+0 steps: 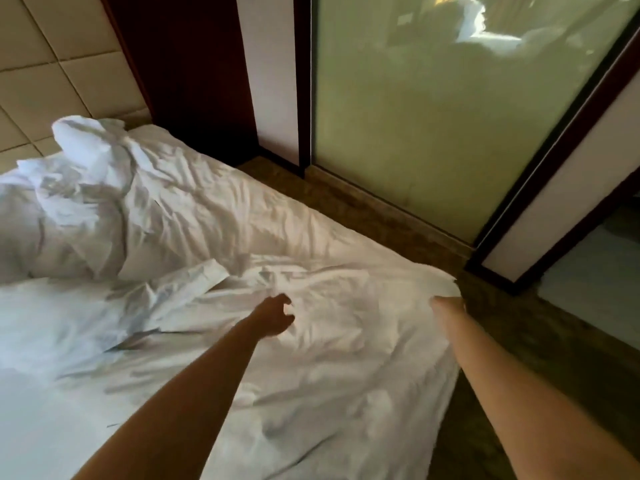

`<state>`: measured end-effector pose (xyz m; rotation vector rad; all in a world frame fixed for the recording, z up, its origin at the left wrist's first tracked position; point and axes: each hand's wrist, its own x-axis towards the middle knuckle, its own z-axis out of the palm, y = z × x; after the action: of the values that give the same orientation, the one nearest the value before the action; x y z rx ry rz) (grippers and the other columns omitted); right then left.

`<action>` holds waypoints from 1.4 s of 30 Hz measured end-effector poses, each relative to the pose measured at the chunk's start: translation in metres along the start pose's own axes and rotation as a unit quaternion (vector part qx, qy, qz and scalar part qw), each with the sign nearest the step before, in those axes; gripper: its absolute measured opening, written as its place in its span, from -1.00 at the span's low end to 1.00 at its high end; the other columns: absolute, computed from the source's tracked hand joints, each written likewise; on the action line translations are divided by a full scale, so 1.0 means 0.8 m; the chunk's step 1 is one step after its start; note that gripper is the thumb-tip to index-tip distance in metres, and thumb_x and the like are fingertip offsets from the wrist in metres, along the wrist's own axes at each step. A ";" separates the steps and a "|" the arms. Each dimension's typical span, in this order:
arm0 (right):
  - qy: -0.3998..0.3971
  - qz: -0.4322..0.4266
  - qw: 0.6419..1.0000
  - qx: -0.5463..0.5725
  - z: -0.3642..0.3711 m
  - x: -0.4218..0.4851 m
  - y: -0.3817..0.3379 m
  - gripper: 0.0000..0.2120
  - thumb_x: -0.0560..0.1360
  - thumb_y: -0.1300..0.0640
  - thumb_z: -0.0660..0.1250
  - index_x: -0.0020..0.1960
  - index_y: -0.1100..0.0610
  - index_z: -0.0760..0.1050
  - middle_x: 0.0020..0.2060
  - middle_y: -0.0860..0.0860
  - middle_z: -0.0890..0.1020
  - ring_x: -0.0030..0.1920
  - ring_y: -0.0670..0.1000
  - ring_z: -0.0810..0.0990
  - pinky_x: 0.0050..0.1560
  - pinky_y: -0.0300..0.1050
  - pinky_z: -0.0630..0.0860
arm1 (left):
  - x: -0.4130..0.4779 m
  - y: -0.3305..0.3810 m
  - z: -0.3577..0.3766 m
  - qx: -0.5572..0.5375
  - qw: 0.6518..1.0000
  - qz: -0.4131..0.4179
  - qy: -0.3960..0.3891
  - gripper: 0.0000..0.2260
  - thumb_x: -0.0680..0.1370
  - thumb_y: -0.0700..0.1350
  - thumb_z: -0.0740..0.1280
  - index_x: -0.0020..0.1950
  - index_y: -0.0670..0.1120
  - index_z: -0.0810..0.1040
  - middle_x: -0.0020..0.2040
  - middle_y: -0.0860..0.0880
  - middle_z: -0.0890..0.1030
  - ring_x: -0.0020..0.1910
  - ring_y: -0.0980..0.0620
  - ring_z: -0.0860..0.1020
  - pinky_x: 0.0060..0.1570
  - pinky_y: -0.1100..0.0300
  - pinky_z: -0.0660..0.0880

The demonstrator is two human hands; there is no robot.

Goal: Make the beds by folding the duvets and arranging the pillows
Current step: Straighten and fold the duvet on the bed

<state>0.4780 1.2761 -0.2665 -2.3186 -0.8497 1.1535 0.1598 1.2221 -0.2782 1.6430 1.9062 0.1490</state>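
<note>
A person works at an unmade bed beside a frosted glass panel (433, 133), both bare arms stretched over the white duvet (329, 358); the duvet lies rumpled across the mattress, its long edge running alongside the glass panel, just short of the strip of floor (381, 209) at the panel's foot. The right hand (448, 302) is the one nearer the glass panel and meets the duvet's raised corner (446, 284); the cloth drapes over its fingers, so whether they are clamped on it cannot be told, though the lifted corner suggests a hold. The left hand (277, 315) hovers farther from the glass panel, over the duvet's middle; its fingers are hooked, the thumb stands apart from them, and nothing lies between. The next move likely turns on that corner: it lies at the right hand, with the left well inside the edge, so a fold would probably be carried away from the glass panel. A crumpled white heap (86, 188) sits farthest from the panel; pillow or bedding, it is unclear.
</note>
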 end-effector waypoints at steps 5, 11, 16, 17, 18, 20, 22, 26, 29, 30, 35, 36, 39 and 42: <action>-0.065 -0.064 0.987 -0.130 0.082 -0.064 -0.024 -0.58 0.56 0.22 0.18 0.38 0.35 0.27 0.18 0.24 0.46 0.25 0.26 0.45 0.06 -0.06 0.41 | -0.075 -0.161 0.000 0.061 0.986 -0.142 -0.056 -0.54 0.59 -0.02 0.23 0.45 -0.11 0.26 0.40 -0.17 0.36 0.37 -0.11 0.36 0.33 0.13 0.30; -0.120 -0.238 0.907 -0.326 0.218 -0.200 -0.028 -0.57 0.59 0.08 0.12 0.41 0.21 0.24 0.35 0.21 0.35 0.31 0.24 0.39 0.23 -0.04 0.37 | -0.166 -0.306 -0.090 0.027 0.983 -0.175 0.038 -0.59 0.58 -0.08 0.24 0.42 -0.11 0.32 0.34 -0.21 0.39 0.28 -0.17 0.44 0.27 0.08 0.37; -0.138 -0.373 0.812 -0.426 0.344 -0.388 -0.005 -0.53 0.60 0.06 0.13 0.48 0.11 0.14 0.40 0.20 0.20 0.36 0.25 0.29 0.29 0.05 0.34 | -0.287 -0.447 -0.148 -0.009 0.973 -0.214 0.084 -0.58 0.58 -0.06 0.25 0.42 -0.10 0.30 0.34 -0.22 0.34 0.25 -0.20 0.45 0.24 0.07 0.38; -0.125 -0.407 0.793 -0.435 0.366 -0.430 0.001 -0.52 0.60 0.06 0.13 0.49 0.09 0.13 0.42 0.19 0.17 0.37 0.24 0.27 0.30 0.06 0.33 | -0.315 -0.476 -0.161 -0.026 0.972 -0.215 0.095 -0.58 0.58 -0.06 0.25 0.41 -0.11 0.30 0.34 -0.23 0.34 0.23 -0.19 0.46 0.22 0.09 0.38; -0.109 -0.435 0.779 -0.439 0.387 -0.471 0.008 -0.52 0.60 0.06 0.13 0.49 0.07 0.13 0.44 0.19 0.15 0.38 0.24 0.25 0.31 0.06 0.31 | -0.343 -0.505 -0.175 -0.042 0.970 -0.215 0.103 -0.58 0.57 -0.07 0.26 0.41 -0.11 0.31 0.34 -0.24 0.35 0.22 -0.19 0.47 0.21 0.11 0.39; -0.085 -0.465 0.757 -0.451 0.422 -0.548 0.019 -0.54 0.60 0.10 0.11 0.48 0.07 0.13 0.47 0.19 0.11 0.41 0.23 0.20 0.36 0.08 0.25 | -0.398 -0.557 -0.206 -0.062 0.970 -0.206 0.114 -0.58 0.57 -0.07 0.28 0.40 -0.11 0.32 0.33 -0.24 0.36 0.20 -0.18 0.49 0.18 0.11 0.40; -0.081 -0.480 0.736 -0.471 0.457 -0.619 0.028 -0.53 0.60 0.13 0.09 0.49 0.05 0.10 0.49 0.18 0.07 0.44 0.22 0.16 0.40 0.09 0.20 | -0.465 -0.612 -0.232 -0.070 0.970 -0.199 0.124 -0.59 0.56 -0.07 0.29 0.39 -0.11 0.34 0.32 -0.23 0.38 0.18 -0.16 0.51 0.14 0.12 0.42; -0.068 -0.530 0.694 -0.483 0.523 -0.732 0.021 -0.52 0.59 0.16 0.08 0.49 0.02 0.12 0.50 0.15 0.06 0.46 0.20 0.13 0.43 0.08 0.16 | -0.580 -0.720 -0.299 -0.053 0.968 -0.193 0.150 -0.66 0.58 -0.14 0.25 0.35 -0.17 0.39 0.19 -0.12 0.51 -0.02 0.21 0.59 -0.07 0.36 0.43; -0.079 -0.552 0.665 -0.497 0.571 -0.796 0.023 -0.54 0.60 0.11 0.08 0.49 0.00 0.13 0.50 0.14 0.06 0.46 0.19 0.12 0.44 0.06 0.14 | -0.657 -0.783 -0.327 -0.062 0.952 -0.243 0.175 -0.65 0.58 -0.13 0.25 0.35 -0.15 0.40 0.25 -0.19 0.50 0.14 -0.09 0.54 0.08 0.15 0.43; -0.084 -0.559 0.657 -0.499 0.588 -0.813 0.022 -0.55 0.61 0.09 0.09 0.49 0.00 0.14 0.50 0.14 0.06 0.47 0.19 0.11 0.44 0.06 0.13 | -0.677 -0.801 -0.332 -0.068 0.947 -0.253 0.187 -0.65 0.58 -0.11 0.27 0.36 -0.14 0.40 0.25 -0.18 0.49 0.13 -0.11 0.53 0.08 0.14 0.43; -0.102 -0.600 0.636 -0.475 0.651 -0.869 -0.003 -0.55 0.62 0.05 0.09 0.49 -0.04 0.14 0.52 0.10 0.03 0.51 0.16 0.04 0.47 0.05 0.08 | -0.721 -0.868 -0.354 -0.076 0.929 -0.289 0.220 -0.68 0.58 -0.14 0.24 0.34 -0.13 0.43 0.24 -0.11 0.53 0.17 -0.04 0.53 0.10 0.21 0.44; -0.102 -0.604 0.635 -0.471 0.660 -0.875 -0.010 -0.56 0.62 0.05 0.09 0.49 -0.04 0.14 0.52 0.09 0.02 0.51 0.16 0.03 0.47 0.04 0.08 | -0.717 -0.873 -0.361 -0.074 0.929 -0.284 0.224 -0.69 0.59 -0.15 0.23 0.33 -0.13 0.44 0.24 -0.10 0.53 0.17 -0.04 0.53 0.10 0.22 0.43; -0.099 -0.597 0.642 -0.470 0.683 -0.875 -0.032 -0.56 0.62 0.06 0.09 0.49 -0.04 0.13 0.52 0.08 0.02 0.51 0.15 0.02 0.48 0.04 0.07 | -0.687 -0.882 -0.388 -0.064 0.939 -0.259 0.218 -0.70 0.60 -0.16 0.21 0.34 -0.11 0.44 0.26 -0.09 0.50 0.20 -0.03 0.50 0.12 0.23 0.40; -0.090 -0.577 0.650 -0.487 0.708 -0.854 -0.056 -0.54 0.62 0.08 0.08 0.50 -0.05 0.10 0.53 0.10 -0.01 0.51 0.16 0.00 0.48 0.06 0.04 | -0.642 -0.896 -0.418 -0.053 0.949 -0.223 0.215 -0.68 0.61 -0.13 0.21 0.36 -0.10 0.41 0.32 -0.09 0.44 0.29 -0.03 0.44 0.21 0.21 0.35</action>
<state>-0.3205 0.8962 -0.1786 -1.3994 -2.9339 0.2497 -0.6044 0.6855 -0.1480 1.1299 2.4998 0.4444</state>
